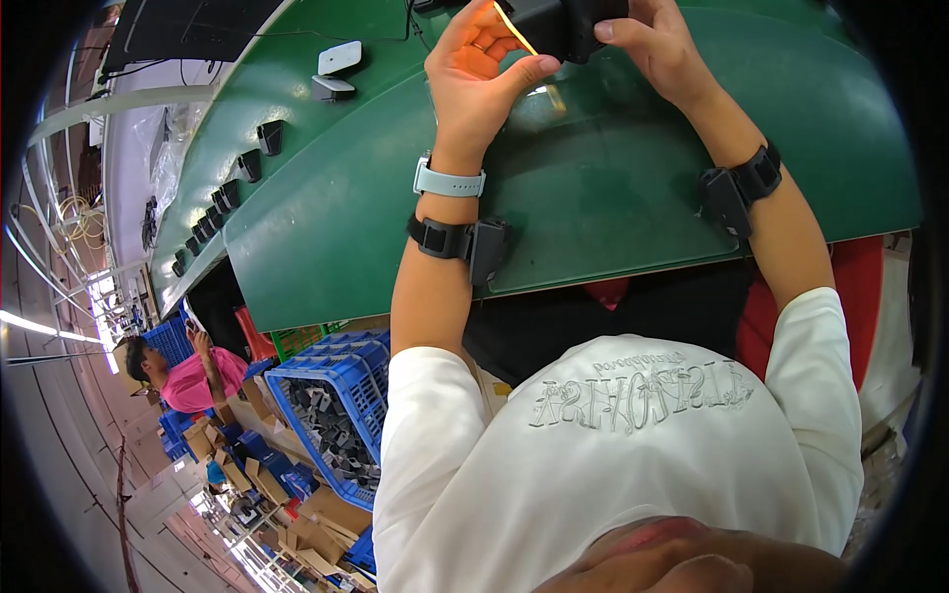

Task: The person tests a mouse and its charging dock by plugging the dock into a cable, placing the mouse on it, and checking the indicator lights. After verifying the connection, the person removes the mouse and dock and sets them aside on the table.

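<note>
At the top edge of the view, both my hands hold a black lamp (568,28) above the green table. A bright yellow-orange strip glows along its left side, lighting my left palm orange. My left hand (481,67) grips that side, with its thumb under the lower corner. My right hand (657,44) holds the right side, its thumb pressed on the black housing. The upper part of the lamp is cut off by the frame. The table top (633,198) below shows a reflection of the glow.
A white-topped box-like unit (339,59) and a row of small black units (247,166) stand on the table to the left. A blue crate (331,371) full of dark parts is beside me at the lower left. A person in pink (203,381) is farther off.
</note>
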`<state>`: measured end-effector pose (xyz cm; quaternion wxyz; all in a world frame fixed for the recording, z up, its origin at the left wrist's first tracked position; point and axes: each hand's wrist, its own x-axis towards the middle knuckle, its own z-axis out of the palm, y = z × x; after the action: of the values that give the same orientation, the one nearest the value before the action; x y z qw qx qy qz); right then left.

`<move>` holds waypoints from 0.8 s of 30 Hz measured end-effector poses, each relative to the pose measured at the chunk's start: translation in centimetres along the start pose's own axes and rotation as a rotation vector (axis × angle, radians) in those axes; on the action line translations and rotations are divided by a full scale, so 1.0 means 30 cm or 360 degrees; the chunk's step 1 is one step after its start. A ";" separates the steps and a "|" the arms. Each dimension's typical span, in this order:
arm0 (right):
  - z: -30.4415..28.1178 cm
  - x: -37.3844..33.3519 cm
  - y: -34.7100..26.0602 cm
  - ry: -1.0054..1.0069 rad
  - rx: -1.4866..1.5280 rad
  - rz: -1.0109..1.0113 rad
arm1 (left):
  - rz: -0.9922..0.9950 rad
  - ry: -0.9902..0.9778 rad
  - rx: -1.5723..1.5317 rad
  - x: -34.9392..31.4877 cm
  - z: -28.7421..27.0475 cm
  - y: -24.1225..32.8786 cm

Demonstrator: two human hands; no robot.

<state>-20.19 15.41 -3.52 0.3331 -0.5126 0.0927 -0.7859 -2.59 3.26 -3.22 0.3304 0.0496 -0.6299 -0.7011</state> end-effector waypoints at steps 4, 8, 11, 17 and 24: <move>-0.040 -0.016 0.007 0.0199 -0.0232 0.0208 | -0.0037 0.0046 0.0020 0.013 0.043 0.019; 0.040 -0.017 -0.062 0.0458 -0.0617 0.0546 | -0.0067 0.0045 0.0118 0.003 0.018 0.033; 0.035 -0.018 -0.054 0.0421 -0.0756 0.0463 | -0.0139 0.0083 0.0065 0.014 0.037 0.047; 0.168 0.013 -0.118 0.0363 -0.1723 0.0405 | -0.0259 -0.0038 0.0289 0.008 -0.037 0.005; 0.170 0.021 -0.137 0.0093 -0.2016 -0.0001 | -0.0249 -0.0091 0.0155 0.008 0.003 0.006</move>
<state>-17.69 19.16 1.28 -0.0378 -0.5885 0.5488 -0.5925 -2.75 3.22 -2.95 0.2537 0.0947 -0.6666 -0.6945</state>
